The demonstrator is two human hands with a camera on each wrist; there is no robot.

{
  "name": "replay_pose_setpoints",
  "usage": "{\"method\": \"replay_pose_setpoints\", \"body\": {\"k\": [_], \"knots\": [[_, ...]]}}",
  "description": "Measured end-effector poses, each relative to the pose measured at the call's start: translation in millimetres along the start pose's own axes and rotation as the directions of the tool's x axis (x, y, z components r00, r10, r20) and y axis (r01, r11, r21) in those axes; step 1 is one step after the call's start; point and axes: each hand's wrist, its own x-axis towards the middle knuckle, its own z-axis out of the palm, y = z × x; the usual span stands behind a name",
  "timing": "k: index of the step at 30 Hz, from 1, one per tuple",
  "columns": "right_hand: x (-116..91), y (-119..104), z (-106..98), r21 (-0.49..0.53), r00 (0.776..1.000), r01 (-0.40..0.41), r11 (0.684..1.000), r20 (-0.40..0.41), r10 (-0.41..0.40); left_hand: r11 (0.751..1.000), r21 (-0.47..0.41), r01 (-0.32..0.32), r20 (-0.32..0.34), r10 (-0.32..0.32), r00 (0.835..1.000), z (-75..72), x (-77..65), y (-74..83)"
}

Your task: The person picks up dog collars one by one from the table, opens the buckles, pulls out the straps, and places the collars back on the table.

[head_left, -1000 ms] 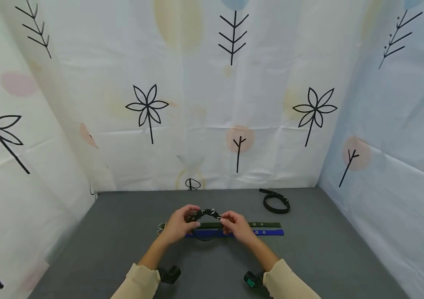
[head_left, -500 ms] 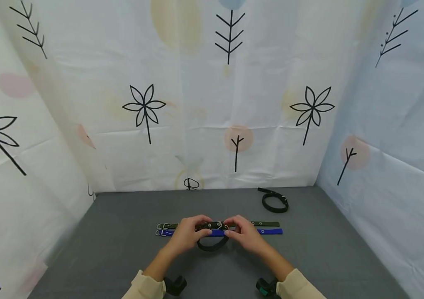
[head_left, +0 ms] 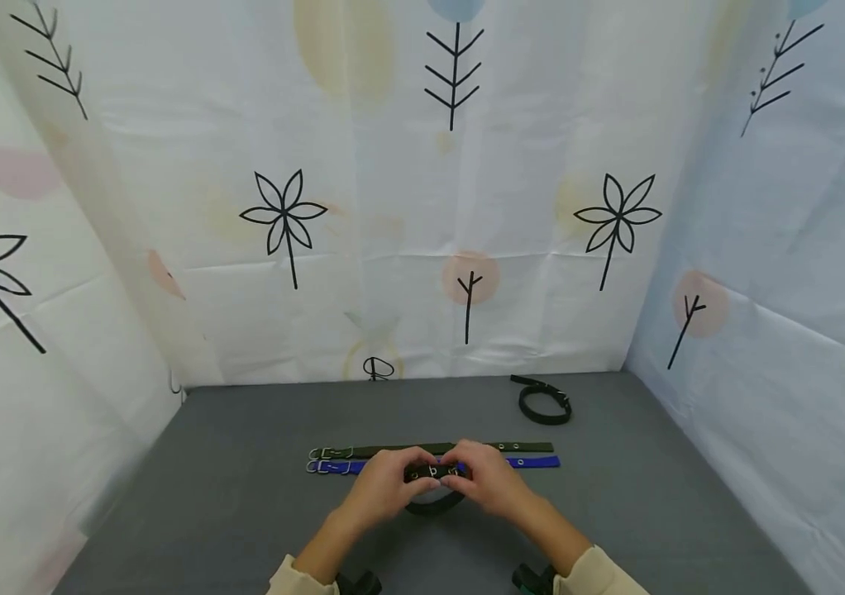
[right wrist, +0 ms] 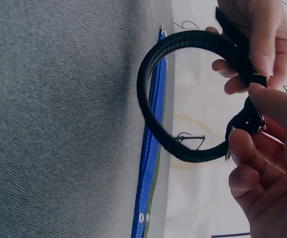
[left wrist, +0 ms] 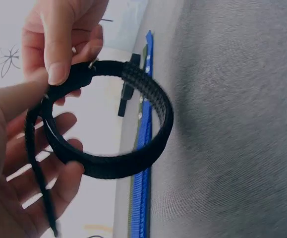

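Between both hands is a black collar [head_left: 433, 506], its strap closed into a ring and its buckle side with metal fittings up at the fingers. My left hand [head_left: 385, 481] pinches it from the left, while my right hand [head_left: 489, 479] pinches it from the right, thumbs close together. In the left wrist view the collar [left wrist: 118, 169] hangs as a round loop, a loose strap end running down past the left palm. The right wrist view shows small metal parts of the collar [right wrist: 183, 154] beside the right fingers.
Behind the hands, a blue collar [head_left: 541, 462] and a green collar [head_left: 530, 447] lie flat and parallel on the grey table [head_left: 244, 512]. Another black collar [head_left: 545, 420], looped, lies at the back right. Patterned white curtains [head_left: 393, 207] enclose the table's back and sides.
Both hands have brought the black collar nearer to the body and slightly right, and have drawn closer together. The blue, green and looped black collars stay put.
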Motion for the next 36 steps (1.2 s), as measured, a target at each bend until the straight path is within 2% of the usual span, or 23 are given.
{"method": "replay_pose_setpoints", "body": {"k": [4,7,10,13,18,21,25,26,28,31,33,36], "knots": [[-2.8,2.8,4.4,0.01,0.999,0.03,0.999,-0.034,-0.03,0.999,0.019,0.03,-0.065,-0.028,0.998,6.2,-3.4,3.4],[-4.8,5.3,8.1,0.044,0.99,0.063,0.997,-0.128,-0.057,0.998,-0.012,0.055,-0.088,-0.056,0.995,6.8,-4.2,4.4],[-6.8,6.5,11.5,0.088,0.969,0.089,0.992,-0.237,-0.066,0.995,-0.074,0.072,-0.094,-0.079,0.992,6.2,-3.9,3.7],[-8.5,5.5,15.2,0.146,0.95,0.084,0.986,-0.31,-0.035,0.988,-0.138,0.071,-0.107,-0.086,0.991,6.5,-4.5,2.5],[-10.7,2.4,23.6,0.247,0.924,0.068,0.967,-0.381,0.033,0.973,-0.218,0.079,-0.111,-0.106,0.988,8.2,-6.0,-0.5],[-12.1,-0.3,28.2,0.342,0.916,0.048,0.939,-0.39,0.096,0.966,-0.248,0.08,-0.112,-0.11,0.988,8.5,-6.3,-1.5],[-13.3,-4.0,31.1,0.464,0.926,-0.039,0.885,-0.316,0.207,0.964,-0.255,0.08,-0.122,-0.114,0.986,7.4,-7.6,-1.9],[-13.2,-4.8,31.1,0.456,0.931,-0.058,0.888,-0.296,0.213,0.966,-0.244,0.082,-0.126,-0.116,0.985,6.8,-7.9,-2.0],[-12.0,-6.7,29.5,0.372,0.945,-0.072,0.925,-0.272,0.182,0.976,-0.2,0.085,-0.137,-0.114,0.984,5.5,-8.4,-2.4],[-9.1,-9.4,25.6,0.148,0.963,-0.027,0.989,-0.261,0.066,0.992,-0.102,0.079,-0.141,-0.093,0.986,4.1,-7.9,-2.7],[-6.7,-10.7,22.8,-0.004,0.969,0.021,1.0,-0.247,-0.021,0.997,-0.035,0.065,-0.139,-0.07,0.988,3.5,-7.2,-1.6],[-3.9,-12.1,19.5,-0.133,0.97,0.076,0.988,-0.22,-0.104,0.999,0.018,0.047,-0.139,-0.044,0.989,2.9,-6.3,1.3]]}}
